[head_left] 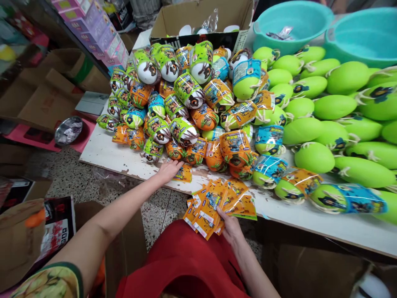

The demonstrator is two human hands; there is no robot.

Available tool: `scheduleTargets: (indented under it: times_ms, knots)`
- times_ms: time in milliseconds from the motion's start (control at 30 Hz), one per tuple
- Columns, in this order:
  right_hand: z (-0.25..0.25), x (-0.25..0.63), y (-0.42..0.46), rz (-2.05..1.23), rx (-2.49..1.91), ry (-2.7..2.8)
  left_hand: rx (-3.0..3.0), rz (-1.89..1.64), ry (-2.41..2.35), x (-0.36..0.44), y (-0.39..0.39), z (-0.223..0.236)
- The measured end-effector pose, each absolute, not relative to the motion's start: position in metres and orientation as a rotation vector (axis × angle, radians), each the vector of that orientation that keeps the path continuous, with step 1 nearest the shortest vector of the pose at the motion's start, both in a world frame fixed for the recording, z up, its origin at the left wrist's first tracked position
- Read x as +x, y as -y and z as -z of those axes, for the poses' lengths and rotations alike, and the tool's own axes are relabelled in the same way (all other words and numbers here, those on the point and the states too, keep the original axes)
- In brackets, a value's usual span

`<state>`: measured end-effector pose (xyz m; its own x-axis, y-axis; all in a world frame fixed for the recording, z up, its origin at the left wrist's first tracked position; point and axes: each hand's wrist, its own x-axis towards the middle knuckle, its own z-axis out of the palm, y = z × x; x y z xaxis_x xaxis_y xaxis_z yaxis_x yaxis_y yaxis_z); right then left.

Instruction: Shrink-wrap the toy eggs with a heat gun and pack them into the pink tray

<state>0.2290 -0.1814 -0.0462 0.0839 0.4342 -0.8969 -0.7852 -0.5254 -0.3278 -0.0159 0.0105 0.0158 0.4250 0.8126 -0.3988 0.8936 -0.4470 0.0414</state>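
My left hand [169, 170] reaches to the front edge of the table, its fingers stretched over the corner of an orange printed packet [183, 174] lying there. No grip on that packet shows. My right hand [231, 225] holds a fanned bunch of orange printed packets [211, 205] just below the table edge. Behind both hands is a heap of plastic eggs in green, orange and blue printed sleeves [186, 91]. An orange-sleeved egg [236, 147] stands above the bunch.
Bare lime-green eggs [335, 107] cover the table's right side. Two turquoise basins [291, 20] and a cardboard box [198, 37] stand at the back. Stacked pink and purple boxes [93, 33], a metal bowl [68, 130] and open cartons are at left.
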Motion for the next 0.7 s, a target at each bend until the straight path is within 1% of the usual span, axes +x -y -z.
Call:
scheduleTargets:
  times_ms: [167,333,500,700]
  knots:
    - [0.036,0.232,0.180,-1.706,-1.363,-0.405,2.416,0.443,-1.518,-0.016,-0.008,-0.013]
    - [0.033,0.228,0.182,-1.663,-1.363,-0.346,2.260,0.394,-1.495,-0.025,0.002,-0.017]
    - [0.030,0.231,0.188,-1.653,-1.347,-0.260,1.892,0.287,-1.501,-0.033,0.005,-0.013]
    - [0.020,0.239,0.184,-1.864,-1.178,-0.217,1.326,-0.018,-1.388,0.000,0.031,-0.005]
